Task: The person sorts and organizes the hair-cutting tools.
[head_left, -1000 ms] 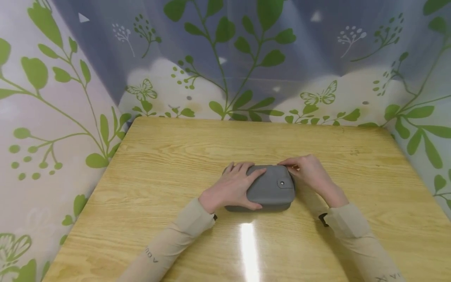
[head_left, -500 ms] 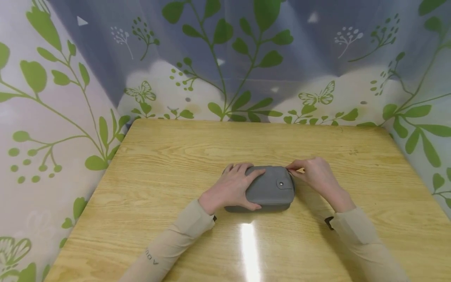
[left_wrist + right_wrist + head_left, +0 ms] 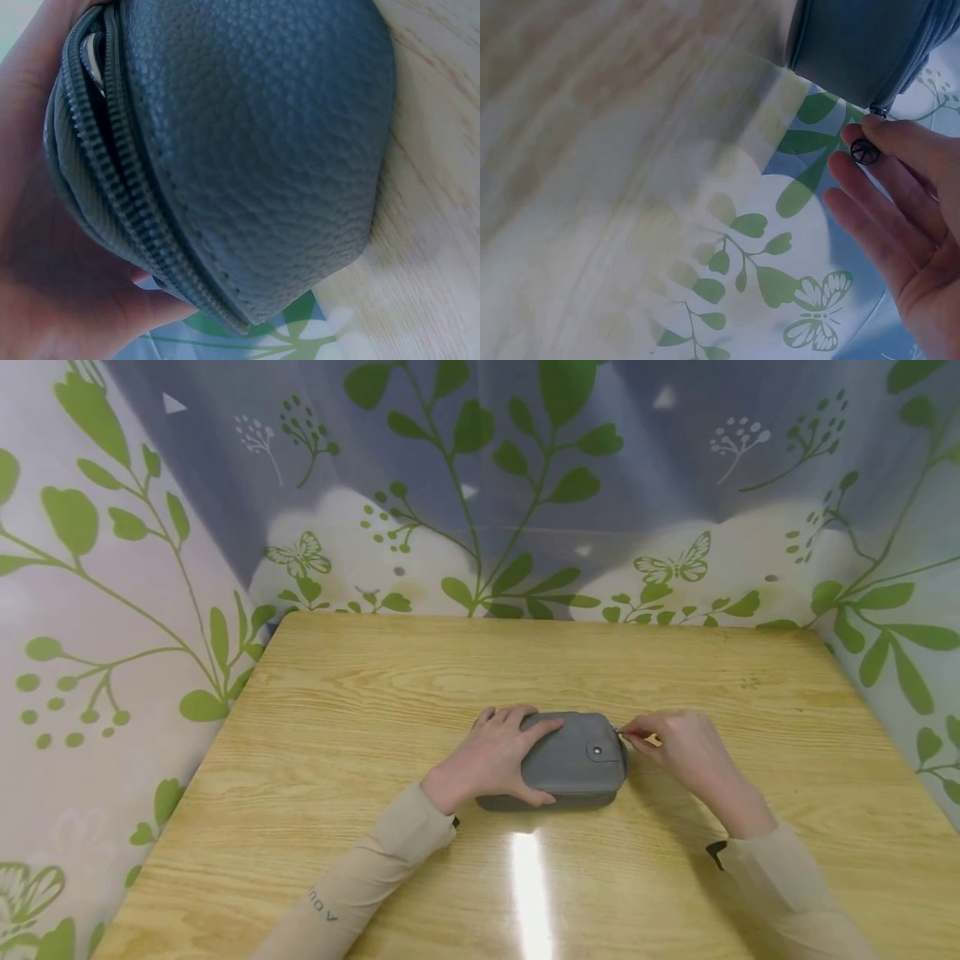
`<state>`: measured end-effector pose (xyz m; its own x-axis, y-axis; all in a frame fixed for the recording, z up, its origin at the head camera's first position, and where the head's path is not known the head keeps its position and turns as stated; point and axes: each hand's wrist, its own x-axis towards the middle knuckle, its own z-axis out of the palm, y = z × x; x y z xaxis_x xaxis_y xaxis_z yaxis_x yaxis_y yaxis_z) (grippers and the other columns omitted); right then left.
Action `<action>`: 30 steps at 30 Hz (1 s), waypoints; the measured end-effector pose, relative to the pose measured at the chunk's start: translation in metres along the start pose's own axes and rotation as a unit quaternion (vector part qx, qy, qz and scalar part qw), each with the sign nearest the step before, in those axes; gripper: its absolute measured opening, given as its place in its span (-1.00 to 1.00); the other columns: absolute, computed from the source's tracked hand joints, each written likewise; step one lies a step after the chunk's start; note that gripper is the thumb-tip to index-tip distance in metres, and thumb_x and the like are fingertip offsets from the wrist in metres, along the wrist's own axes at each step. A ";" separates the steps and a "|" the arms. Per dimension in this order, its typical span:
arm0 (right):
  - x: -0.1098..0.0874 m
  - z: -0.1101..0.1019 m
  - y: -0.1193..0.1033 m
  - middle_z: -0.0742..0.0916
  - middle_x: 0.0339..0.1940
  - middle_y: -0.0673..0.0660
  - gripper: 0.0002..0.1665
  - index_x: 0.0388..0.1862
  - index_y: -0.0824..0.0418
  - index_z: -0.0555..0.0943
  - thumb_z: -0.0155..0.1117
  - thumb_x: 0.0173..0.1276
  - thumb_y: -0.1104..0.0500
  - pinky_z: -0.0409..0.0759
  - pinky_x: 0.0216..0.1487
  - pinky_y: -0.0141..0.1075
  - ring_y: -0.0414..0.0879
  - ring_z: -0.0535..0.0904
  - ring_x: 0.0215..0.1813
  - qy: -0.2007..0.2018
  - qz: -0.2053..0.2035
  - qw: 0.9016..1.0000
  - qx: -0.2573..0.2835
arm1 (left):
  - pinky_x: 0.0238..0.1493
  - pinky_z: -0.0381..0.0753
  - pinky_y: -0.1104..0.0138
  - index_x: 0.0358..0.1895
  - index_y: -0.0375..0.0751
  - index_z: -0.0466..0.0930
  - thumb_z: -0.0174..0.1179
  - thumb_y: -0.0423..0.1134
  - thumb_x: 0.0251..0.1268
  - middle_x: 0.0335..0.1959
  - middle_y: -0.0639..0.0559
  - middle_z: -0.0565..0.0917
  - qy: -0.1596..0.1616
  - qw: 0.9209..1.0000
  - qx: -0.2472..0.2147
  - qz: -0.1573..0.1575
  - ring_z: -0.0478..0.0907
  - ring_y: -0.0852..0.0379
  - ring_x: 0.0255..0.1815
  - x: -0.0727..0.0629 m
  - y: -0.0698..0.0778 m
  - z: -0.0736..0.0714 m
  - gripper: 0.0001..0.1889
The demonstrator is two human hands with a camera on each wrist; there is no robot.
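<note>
A grey zippered pouch (image 3: 566, 768) with a snap tab (image 3: 597, 751) on top lies on the wooden table. My left hand (image 3: 491, 760) spans its left part, thumb along the near side and fingers over the far side. At the right end my right hand (image 3: 693, 760) pinches the zipper pull, thumb against forefinger. The right wrist view shows the round dark end of the zipper pull (image 3: 865, 151) sticking out between the fingers, below the pouch corner. Close up in the left wrist view, the zipper teeth (image 3: 124, 180) stand slightly apart, with a shiny metal piece (image 3: 93, 64) in the gap.
The wooden table (image 3: 375, 668) reaches to a leaf-patterned curtain (image 3: 420, 552) at the back and sides. A bright light reflection (image 3: 531, 893) falls on the tabletop in front of the pouch.
My right hand has moved from the pouch's far right corner rightward and toward me, drawing the zipper pull round the right end. The left hand and the pouch stay almost still.
</note>
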<state>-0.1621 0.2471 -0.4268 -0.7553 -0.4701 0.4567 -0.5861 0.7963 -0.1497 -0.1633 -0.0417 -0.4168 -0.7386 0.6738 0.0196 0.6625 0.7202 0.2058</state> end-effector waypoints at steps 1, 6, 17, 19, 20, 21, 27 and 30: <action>-0.001 -0.001 -0.001 0.82 -0.47 0.05 -0.87 -0.36 0.14 0.83 0.58 0.10 0.32 0.55 -0.61 -0.25 -0.12 0.70 -0.54 0.002 -0.003 1.000 -0.003 | 0.42 0.29 -0.16 0.56 0.11 0.27 0.46 0.43 -0.10 0.45 -0.20 0.34 -0.001 1.000 -0.001 -0.001 0.36 -0.17 0.43 0.000 0.000 0.000 0.09; -0.009 -0.005 -0.007 0.81 -0.49 0.05 -0.86 -0.39 0.17 0.82 0.57 0.07 0.35 0.60 -0.57 -0.25 -0.14 0.70 -0.54 0.004 -0.007 1.000 0.000 | 0.41 0.31 -0.14 0.55 0.12 0.28 0.44 0.44 -0.10 0.45 -0.19 0.35 0.000 1.000 0.004 -0.002 0.37 -0.16 0.42 0.002 -0.001 0.002 0.09; -0.027 -0.010 -0.020 0.80 -0.51 0.05 -0.82 -0.41 0.22 0.81 0.57 -0.01 0.42 0.60 -0.58 -0.35 -0.19 0.67 -0.57 0.021 -0.013 1.000 0.018 | 0.42 0.29 -0.15 0.56 0.12 0.27 0.45 0.43 -0.10 0.46 -0.21 0.33 -0.005 1.000 -0.007 -0.008 0.37 -0.19 0.42 0.002 -0.001 0.001 0.09; -0.029 -0.011 -0.022 0.80 -0.49 0.06 -0.82 -0.40 0.22 0.81 0.57 -0.01 0.42 0.61 -0.57 -0.35 -0.19 0.68 -0.56 0.020 -0.012 0.999 0.023 | 0.42 0.29 -0.15 0.56 0.13 0.28 0.45 0.44 -0.10 0.46 -0.21 0.33 -0.004 1.000 -0.006 -0.007 0.36 -0.19 0.43 0.002 -0.001 0.001 0.09; -0.030 -0.011 -0.023 0.81 -0.49 0.07 -0.81 -0.40 0.22 0.81 0.56 -0.01 0.43 0.61 -0.57 -0.35 -0.18 0.68 -0.56 0.018 -0.011 0.999 0.024 | 0.42 0.30 -0.15 0.56 0.13 0.28 0.45 0.44 -0.10 0.46 -0.21 0.33 -0.003 1.000 -0.006 -0.007 0.36 -0.19 0.43 0.002 -0.002 0.002 0.09; -0.030 -0.011 -0.024 0.81 -0.49 0.07 -0.82 -0.40 0.22 0.80 0.56 0.00 0.42 0.61 -0.57 -0.35 -0.19 0.68 -0.56 0.018 -0.011 0.999 0.026 | 0.42 0.30 -0.15 0.55 0.12 0.28 0.45 0.44 -0.11 0.46 -0.21 0.33 -0.003 1.000 -0.007 -0.006 0.37 -0.19 0.42 0.002 -0.002 0.002 0.09; -0.036 -0.013 -0.028 0.81 -0.46 0.06 -0.81 -0.40 0.19 0.78 0.57 0.00 0.41 0.62 -0.54 -0.38 -0.22 0.68 -0.54 0.019 -0.012 0.999 0.031 | 0.42 0.30 -0.15 0.56 0.14 0.28 0.44 0.46 -0.12 0.47 -0.21 0.33 -0.006 1.000 -0.005 -0.009 0.36 -0.18 0.43 0.003 -0.001 0.001 0.10; -0.041 -0.013 -0.031 0.80 -0.46 0.03 -0.78 -0.40 0.18 0.75 0.56 -0.02 0.42 0.62 -0.53 -0.41 -0.25 0.66 -0.54 0.025 -0.018 0.999 0.040 | 0.43 0.29 -0.15 0.56 0.14 0.28 0.44 0.47 -0.13 0.47 -0.21 0.32 -0.010 1.000 -0.006 -0.012 0.35 -0.18 0.44 0.003 0.000 0.000 0.11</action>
<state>-0.1095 0.2463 -0.4296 -0.7193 -0.4758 0.5062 -0.6353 0.7453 -0.2021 -0.1658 -0.0396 -0.4169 -0.7511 0.6601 -0.0046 0.6437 0.7339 0.2168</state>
